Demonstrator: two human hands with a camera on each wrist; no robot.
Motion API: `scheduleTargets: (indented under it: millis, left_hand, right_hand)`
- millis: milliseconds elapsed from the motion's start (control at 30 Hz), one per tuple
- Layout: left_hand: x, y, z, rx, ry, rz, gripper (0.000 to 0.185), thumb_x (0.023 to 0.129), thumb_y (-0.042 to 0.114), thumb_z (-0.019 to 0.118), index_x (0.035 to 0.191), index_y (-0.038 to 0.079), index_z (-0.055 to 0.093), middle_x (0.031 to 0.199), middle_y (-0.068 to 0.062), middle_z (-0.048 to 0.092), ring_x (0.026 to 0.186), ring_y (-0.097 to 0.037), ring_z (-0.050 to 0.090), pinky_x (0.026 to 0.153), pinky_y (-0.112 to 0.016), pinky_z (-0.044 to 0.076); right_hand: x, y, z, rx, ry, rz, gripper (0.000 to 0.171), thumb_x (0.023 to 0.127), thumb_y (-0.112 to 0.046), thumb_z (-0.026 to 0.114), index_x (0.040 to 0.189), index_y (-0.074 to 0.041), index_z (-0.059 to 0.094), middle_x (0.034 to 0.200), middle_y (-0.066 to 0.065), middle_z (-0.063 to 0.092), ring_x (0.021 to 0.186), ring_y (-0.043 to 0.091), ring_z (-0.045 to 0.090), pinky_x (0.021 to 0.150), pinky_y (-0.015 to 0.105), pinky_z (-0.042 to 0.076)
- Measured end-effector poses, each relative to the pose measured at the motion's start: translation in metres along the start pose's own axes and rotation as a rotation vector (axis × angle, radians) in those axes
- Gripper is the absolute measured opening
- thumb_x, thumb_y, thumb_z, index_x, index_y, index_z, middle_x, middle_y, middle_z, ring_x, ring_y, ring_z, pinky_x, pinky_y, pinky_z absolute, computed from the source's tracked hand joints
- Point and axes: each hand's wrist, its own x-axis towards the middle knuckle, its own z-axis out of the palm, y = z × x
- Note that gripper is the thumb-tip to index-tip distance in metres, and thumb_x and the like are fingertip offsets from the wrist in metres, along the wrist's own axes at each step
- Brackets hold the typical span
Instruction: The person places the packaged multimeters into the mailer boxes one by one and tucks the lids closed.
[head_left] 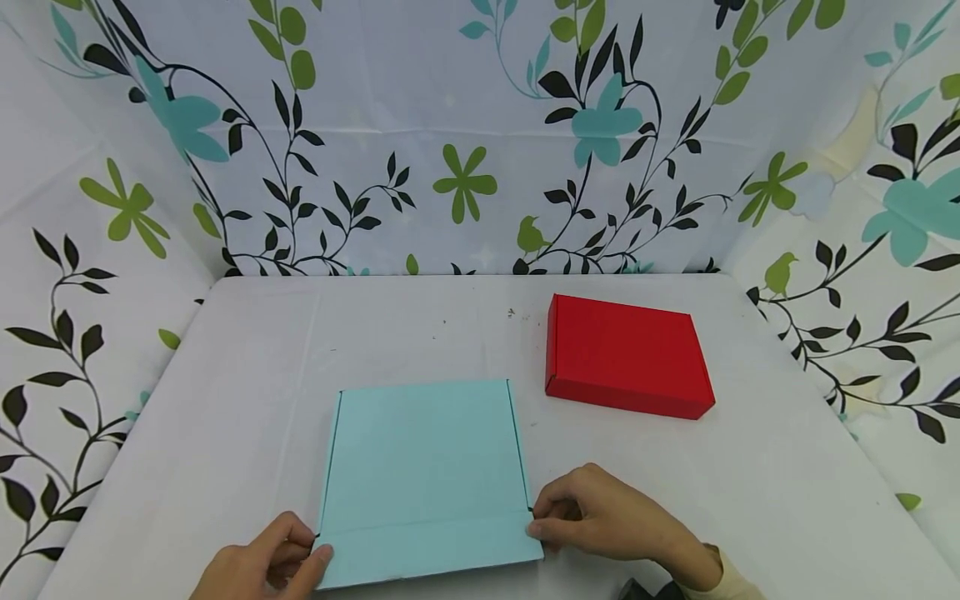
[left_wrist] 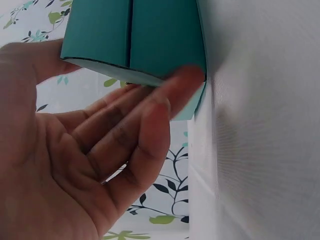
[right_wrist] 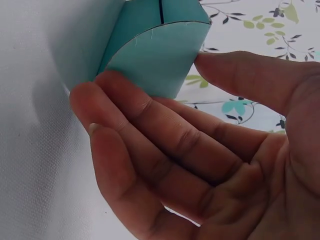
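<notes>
A light blue cardboard box (head_left: 427, 458) lies at the near middle of the table, its large flat lid facing up. A crease crosses the lid near the front, marking off a front flap (head_left: 435, 546). My left hand (head_left: 262, 560) pinches the near left corner of this flap, thumb on top. At the near right corner my right hand (head_left: 603, 517) pinches the flap's edge between thumb and fingers. Both wrist views show a curved side tab, the right one a pale blue tab (right_wrist: 155, 60), with fingertips close to it. The box's inside is hidden.
A red box (head_left: 626, 354), closed, lies farther back on the right of the white table (head_left: 247, 400). Patterned cloth (head_left: 375, 108) hangs behind and at both sides. A dark object (head_left: 637, 590) shows at the bottom edge near the right sleeve.
</notes>
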Motion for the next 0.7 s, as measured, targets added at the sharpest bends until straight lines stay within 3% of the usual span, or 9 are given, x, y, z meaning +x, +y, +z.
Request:
scheduleTargets:
  millis: [267, 400, 533, 700]
  left_hand:
    - [0.002, 0.004, -0.004, 0.036, -0.132, -0.278, 0.017, 0.092, 0.023, 0.08, 0.078, 0.017, 0.072, 0.066, 0.013, 0.069, 0.055, 0.002, 0.064, 0.055, -0.024, 0.052]
    - [0.007, 0.004, -0.007, 0.063, -0.208, -0.388, 0.024, 0.095, 0.031, 0.077, 0.083, 0.01, 0.079, 0.069, 0.005, 0.071, 0.06, -0.007, 0.067, 0.056, -0.025, 0.053]
    - [0.01, 0.001, -0.008, 0.077, -0.269, -0.451, 0.034, 0.096, 0.036, 0.074, 0.088, 0.004, 0.081, 0.07, 0.002, 0.072, 0.061, -0.01, 0.068, 0.055, -0.026, 0.053]
    - [0.011, -0.001, -0.009, 0.085, -0.283, -0.487, 0.04, 0.096, 0.041, 0.073, 0.087, 0.002, 0.08, 0.068, 0.004, 0.07, 0.061, -0.011, 0.066, 0.056, -0.027, 0.052]
  right_hand:
    - [-0.001, 0.001, 0.002, 0.025, 0.006, 0.1, 0.008, 0.095, -0.024, 0.078, 0.097, -0.016, 0.08, 0.073, -0.005, 0.073, 0.066, 0.012, 0.069, 0.062, 0.024, 0.05]
    - [0.0, 0.0, 0.003, 0.014, 0.015, 0.156, 0.013, 0.094, -0.027, 0.08, 0.096, -0.015, 0.081, 0.073, -0.005, 0.073, 0.065, 0.016, 0.07, 0.062, 0.025, 0.051]
    - [0.0, 0.0, 0.004, -0.003, 0.03, 0.181, 0.016, 0.093, -0.03, 0.081, 0.096, -0.014, 0.081, 0.074, -0.007, 0.073, 0.063, 0.015, 0.07, 0.062, 0.026, 0.053]
    - [0.0, 0.0, 0.004, -0.05, 0.044, 0.179, 0.016, 0.092, -0.033, 0.082, 0.091, -0.017, 0.081, 0.068, -0.008, 0.07, 0.061, 0.01, 0.065, 0.058, 0.026, 0.052]
